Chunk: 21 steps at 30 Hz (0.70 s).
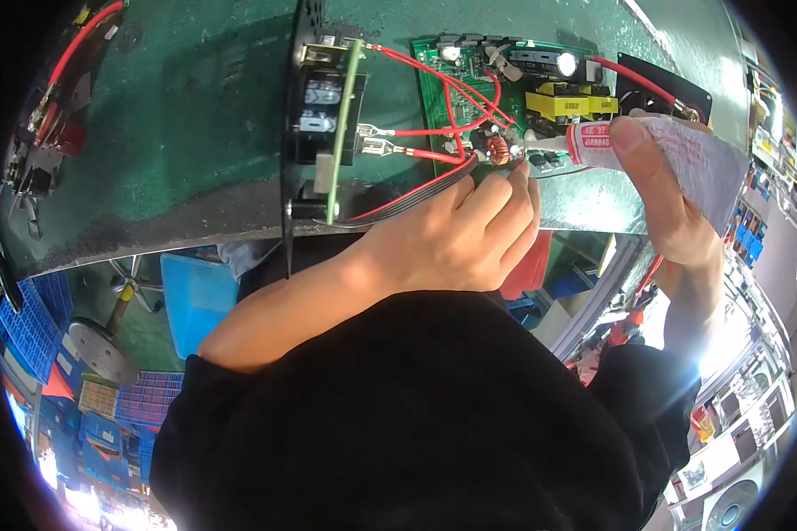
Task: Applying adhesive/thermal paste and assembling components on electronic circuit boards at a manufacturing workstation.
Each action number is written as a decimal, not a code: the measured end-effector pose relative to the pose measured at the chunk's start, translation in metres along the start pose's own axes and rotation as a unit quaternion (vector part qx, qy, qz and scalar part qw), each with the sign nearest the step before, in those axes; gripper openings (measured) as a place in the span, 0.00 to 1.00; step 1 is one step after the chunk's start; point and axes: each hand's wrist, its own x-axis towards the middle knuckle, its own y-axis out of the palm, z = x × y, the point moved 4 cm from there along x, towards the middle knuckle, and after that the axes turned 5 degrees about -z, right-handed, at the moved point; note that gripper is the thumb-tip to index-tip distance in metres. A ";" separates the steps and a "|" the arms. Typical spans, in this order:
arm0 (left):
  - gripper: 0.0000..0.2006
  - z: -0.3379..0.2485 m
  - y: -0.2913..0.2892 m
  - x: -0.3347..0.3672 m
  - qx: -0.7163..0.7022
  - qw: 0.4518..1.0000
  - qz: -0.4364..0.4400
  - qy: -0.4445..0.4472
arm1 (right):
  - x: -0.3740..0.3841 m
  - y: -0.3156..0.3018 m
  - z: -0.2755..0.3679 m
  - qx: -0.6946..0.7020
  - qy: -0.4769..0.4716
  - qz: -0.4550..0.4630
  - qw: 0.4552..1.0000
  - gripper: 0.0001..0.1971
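My right hand (660,177) is wrapped round a crumpled white glue tube (704,159) with red print. Its pale nozzle reaches left to the green circuit board (432,97), close to a copper-wound coil (499,150). At the board's near edge my left hand (469,230) has its fingers curled and pinched; what they hold is hidden. A dark ribbon cable (407,205) with a red edge runs to those fingers. Red wires (425,133) link the board to a black upright panel (290,115), which carries a smaller board (345,133) standing on edge.
Yellow-wrapped transformers (558,106) rise from the board's right part, with a black panel (660,84) behind. Another wired assembly (44,142) lies at the left of the green bench (195,106). Below the bench edge are a blue bin (195,301) and blue crates (35,323).
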 end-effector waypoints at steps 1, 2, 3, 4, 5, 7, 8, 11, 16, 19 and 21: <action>0.08 0.000 -0.001 0.001 -0.004 1.000 -0.001 -0.002 | -0.001 0.000 0.000 0.003 0.005 0.007 1.000 0.16; 0.08 0.000 -0.001 0.002 -0.010 1.000 -0.002 -0.005 | -0.001 -0.001 0.000 0.003 0.008 0.007 1.000 0.16; 0.08 0.000 0.000 0.003 -0.013 1.000 -0.002 -0.004 | -0.002 -0.003 0.001 -0.002 0.001 0.003 1.000 0.16; 0.08 0.000 0.000 0.003 -0.017 1.000 -0.003 -0.005 | -0.002 -0.004 0.002 -0.006 -0.006 0.000 1.000 0.15; 0.08 0.000 0.000 0.002 -0.018 1.000 -0.002 -0.007 | 0.000 -0.003 0.000 -0.004 -0.006 0.002 1.000 0.15; 0.08 0.000 0.000 0.000 -0.014 1.000 -0.001 -0.010 | 0.003 0.000 0.000 0.013 -0.032 0.019 0.999 0.14; 0.08 0.000 0.000 0.001 -0.015 1.000 -0.006 -0.009 | 0.003 -0.001 0.002 0.012 -0.030 0.018 0.999 0.14; 0.08 -0.001 -0.001 0.002 -0.020 1.000 -0.010 -0.008 | 0.004 -0.004 0.008 0.014 -0.030 0.032 0.999 0.12; 0.08 -0.001 -0.001 0.002 -0.017 1.000 -0.010 -0.008 | 0.007 -0.004 0.007 -0.038 -0.077 0.056 0.995 0.14; 0.08 -0.001 -0.001 0.002 -0.015 1.000 -0.017 -0.006 | 0.008 -0.004 0.000 -0.043 -0.126 0.059 0.989 0.14; 0.08 -0.001 -0.001 0.001 -0.010 1.000 -0.016 -0.007 | 0.011 -0.003 0.003 -0.043 -0.110 0.065 0.991 0.14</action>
